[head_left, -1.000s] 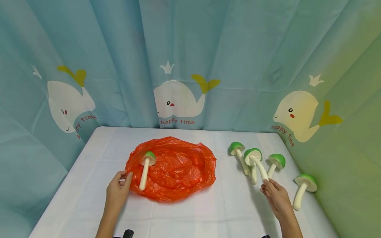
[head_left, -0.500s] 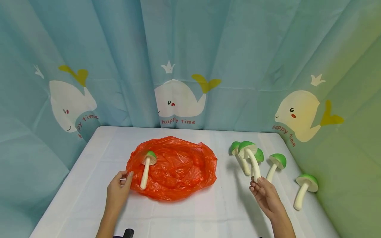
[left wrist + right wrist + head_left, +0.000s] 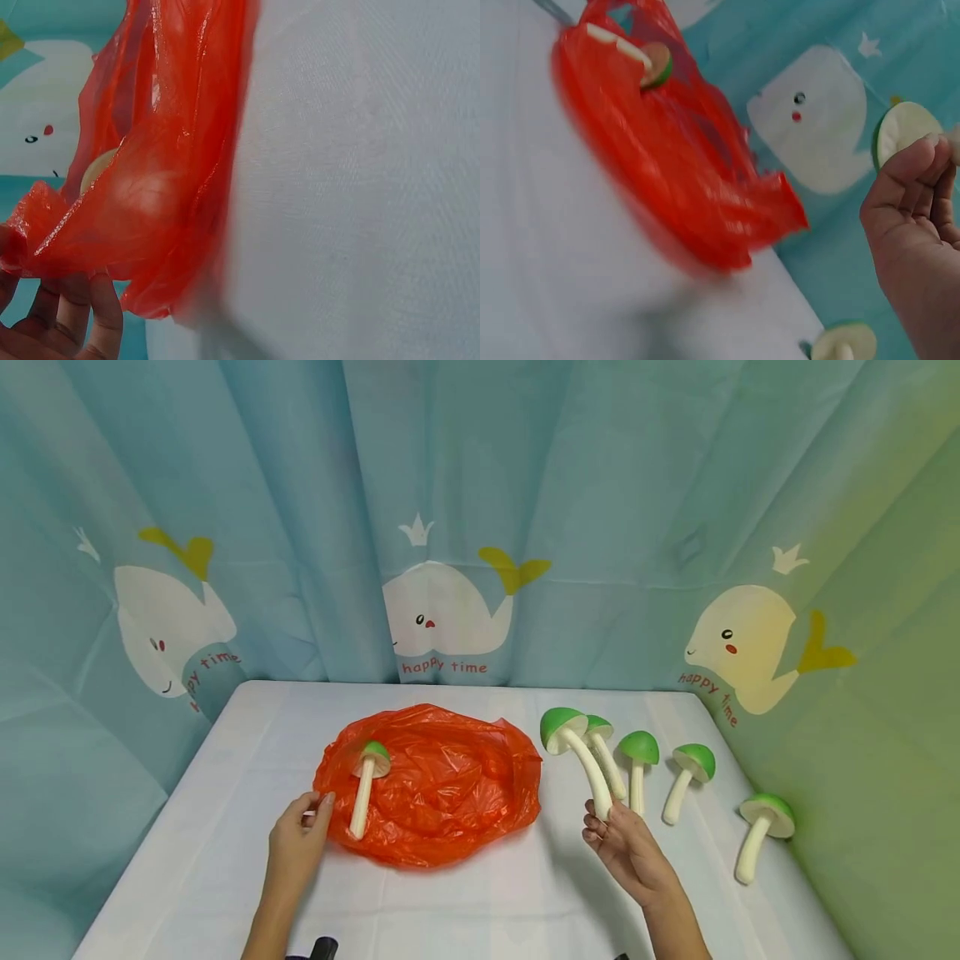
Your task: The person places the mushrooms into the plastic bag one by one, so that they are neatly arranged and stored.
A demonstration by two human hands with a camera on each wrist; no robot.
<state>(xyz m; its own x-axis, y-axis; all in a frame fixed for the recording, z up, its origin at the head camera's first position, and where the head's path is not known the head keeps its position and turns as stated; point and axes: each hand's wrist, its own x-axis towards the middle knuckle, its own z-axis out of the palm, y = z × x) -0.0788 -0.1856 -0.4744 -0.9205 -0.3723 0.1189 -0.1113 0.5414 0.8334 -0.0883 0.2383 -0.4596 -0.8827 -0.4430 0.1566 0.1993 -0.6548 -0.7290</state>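
Note:
My left hand [image 3: 296,839] pinches the left rim of a red plastic bag [image 3: 457,777], which lies with its mouth spread. In the left wrist view the fingers [image 3: 71,311] bend under the bag's edge. Inside, at the left, rests a green-capped toy mushroom [image 3: 363,797], its stem towards me. My right hand [image 3: 633,852] pinches the lower stem of another toy mushroom [image 3: 588,768], raised over the table with its green cap up and tilted left, near the bag's right rim. The right wrist view shows the pale underside of the held mushroom's cap [image 3: 907,127].
To the right lie several more green-capped mushrooms, including one [image 3: 639,760] behind my right hand, one [image 3: 686,777] further right and one [image 3: 765,835] by the right edge. The white-covered table [image 3: 450,918] ends at a blue whale-print curtain [image 3: 600,527].
My right hand has carried its mushroom leftwards, away from the others and up to the bag's right side. The left hand keeps its place at the bag's rim.

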